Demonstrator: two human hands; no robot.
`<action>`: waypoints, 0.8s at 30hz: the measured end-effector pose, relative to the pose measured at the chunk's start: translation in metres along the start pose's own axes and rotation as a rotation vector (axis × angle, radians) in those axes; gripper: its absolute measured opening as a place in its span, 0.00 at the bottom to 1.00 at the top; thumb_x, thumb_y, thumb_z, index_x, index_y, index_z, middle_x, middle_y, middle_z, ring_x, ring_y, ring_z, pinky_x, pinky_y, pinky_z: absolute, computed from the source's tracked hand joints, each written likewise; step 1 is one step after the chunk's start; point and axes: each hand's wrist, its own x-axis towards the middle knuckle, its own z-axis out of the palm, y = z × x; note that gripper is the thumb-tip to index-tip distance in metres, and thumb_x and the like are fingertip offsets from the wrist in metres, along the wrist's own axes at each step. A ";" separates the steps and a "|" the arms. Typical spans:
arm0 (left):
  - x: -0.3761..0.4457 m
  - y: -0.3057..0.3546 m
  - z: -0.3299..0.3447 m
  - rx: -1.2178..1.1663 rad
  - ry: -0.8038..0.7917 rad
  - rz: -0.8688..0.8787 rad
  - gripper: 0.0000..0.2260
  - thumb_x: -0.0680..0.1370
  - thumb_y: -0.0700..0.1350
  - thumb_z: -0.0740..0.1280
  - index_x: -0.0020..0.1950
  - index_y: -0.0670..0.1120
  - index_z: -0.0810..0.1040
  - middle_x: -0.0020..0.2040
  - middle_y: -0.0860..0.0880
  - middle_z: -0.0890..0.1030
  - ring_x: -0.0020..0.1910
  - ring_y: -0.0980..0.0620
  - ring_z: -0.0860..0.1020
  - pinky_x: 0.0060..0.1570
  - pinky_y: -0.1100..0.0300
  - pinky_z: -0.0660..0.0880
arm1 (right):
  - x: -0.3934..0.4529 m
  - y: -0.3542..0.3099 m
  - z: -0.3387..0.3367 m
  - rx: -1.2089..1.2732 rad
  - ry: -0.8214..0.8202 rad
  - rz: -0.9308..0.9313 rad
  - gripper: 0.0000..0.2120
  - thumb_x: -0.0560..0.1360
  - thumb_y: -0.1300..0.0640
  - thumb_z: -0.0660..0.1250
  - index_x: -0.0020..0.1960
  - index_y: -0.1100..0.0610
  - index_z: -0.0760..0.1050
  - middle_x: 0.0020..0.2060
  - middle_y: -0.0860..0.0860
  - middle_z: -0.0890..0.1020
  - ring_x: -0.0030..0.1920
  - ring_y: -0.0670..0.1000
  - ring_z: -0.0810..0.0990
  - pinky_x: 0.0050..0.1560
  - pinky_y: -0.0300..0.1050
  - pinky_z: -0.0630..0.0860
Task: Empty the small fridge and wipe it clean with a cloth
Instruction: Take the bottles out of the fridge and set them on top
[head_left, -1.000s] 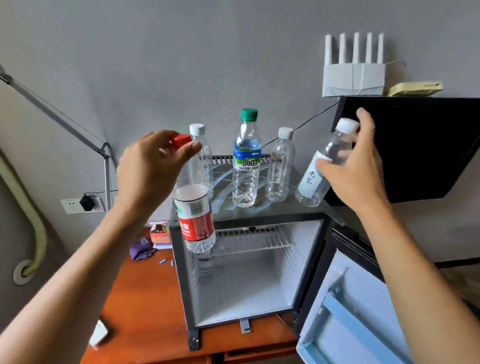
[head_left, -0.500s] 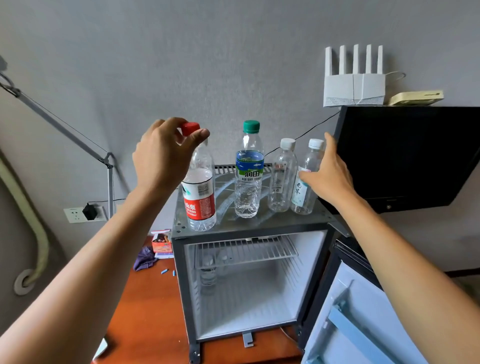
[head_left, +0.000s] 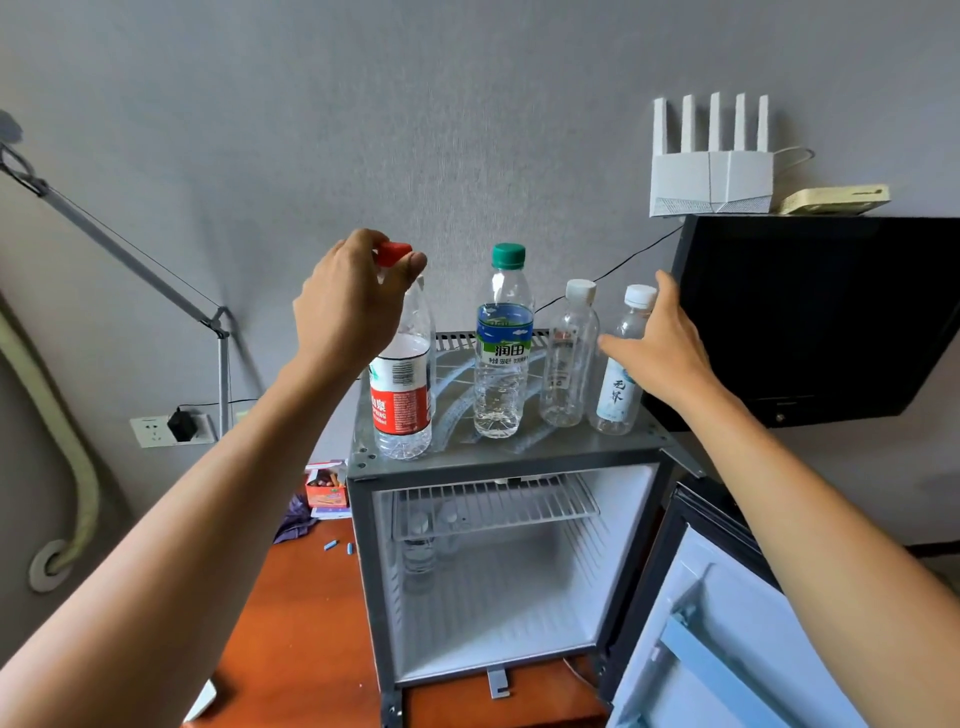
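A person's left hand (head_left: 353, 306) pinches the red cap of a red-labelled water bottle (head_left: 401, 400), fingers and thumb curled round the cap, the bottle standing upright on the front left corner of the small fridge (head_left: 374, 561). The right hand (head_left: 662, 345) is spread with fingers straight and relaxed, resting against or just beside the white-capped bottle with a pale label (head_left: 618, 379); whether it actually touches cannot be told. Between the two hands stand a tall green-capped bottle (head_left: 503, 343) and a smaller clear bottle (head_left: 569, 358), both upright on the fridge top.

Below the hands, the fridge stands open, its door (head_left: 727, 639) swung out beneath the right forearm. A wire shelf (head_left: 493, 506) sits high in the white interior; some clear containers show dimly through it at the back left, too blurred to identify.

Under the left forearm, the fridge sits on a reddish wooden table (head_left: 291, 623), where a small orange box (head_left: 326, 488), a purple cloth (head_left: 296, 517) and some small blue bits lie. Beyond the right hand hangs a dark screen (head_left: 810, 312), with a white router (head_left: 711, 171) on top. Left of the left hand, a charger is plugged into a wall socket (head_left: 171, 428).
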 end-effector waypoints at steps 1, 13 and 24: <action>0.000 0.000 0.000 -0.010 -0.013 -0.003 0.26 0.79 0.66 0.64 0.68 0.48 0.75 0.62 0.50 0.82 0.60 0.45 0.79 0.50 0.51 0.70 | 0.001 0.000 0.000 0.003 0.004 0.001 0.48 0.72 0.47 0.72 0.80 0.47 0.44 0.75 0.53 0.66 0.70 0.58 0.70 0.67 0.58 0.71; -0.007 0.001 -0.006 -0.086 -0.090 -0.021 0.37 0.75 0.71 0.65 0.74 0.47 0.69 0.63 0.48 0.81 0.60 0.46 0.79 0.58 0.44 0.77 | 0.000 0.000 -0.001 0.048 0.040 0.023 0.45 0.73 0.43 0.68 0.80 0.46 0.45 0.77 0.52 0.65 0.71 0.59 0.71 0.68 0.59 0.70; -0.017 -0.009 -0.007 -0.121 -0.121 -0.005 0.44 0.72 0.72 0.66 0.79 0.46 0.62 0.71 0.43 0.74 0.67 0.45 0.75 0.63 0.42 0.75 | 0.003 0.003 0.001 0.076 0.081 0.042 0.45 0.70 0.39 0.65 0.80 0.48 0.47 0.75 0.53 0.67 0.70 0.59 0.71 0.68 0.60 0.70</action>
